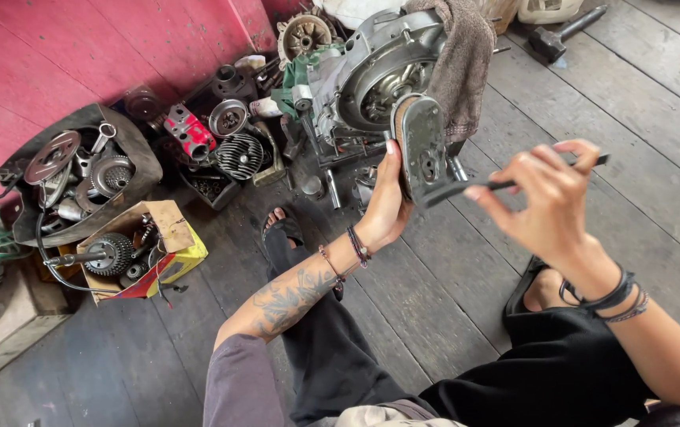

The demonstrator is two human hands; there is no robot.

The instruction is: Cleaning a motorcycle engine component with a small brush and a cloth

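Two hands are at work over a plank floor (451, 292), and each holds one thing. The left hand (387, 202) rises from a tattooed forearm, wrist bent back and palm toward the work; its fingers are wrapped behind one grey oblong cover (419, 146), with the thumb lying along the cover's left edge. It clasps the cover and holds it upright, in the air, just in front of the engine case (372, 71). The right hand (549, 198) comes in from the right at about the same height, wrist wearing several dark bands. Its fingers are curled and pinched on one thin dark tool (506, 183), which runs roughly level through the fingers and meets the cover's lower right edge; whether the tip goes under the edge cannot be told.

One engine case stands on the floor, one brownish rag (462, 55) draped over its right side. One hammer (561, 35) lies on the planks at the top right. Left of the engine are two containers of loose parts: one dark tray (142, 158) holding discs and gears, and one open cardboard box (170, 225) with a toothed part inside. One sandalled foot (281, 229) rests below the engine.
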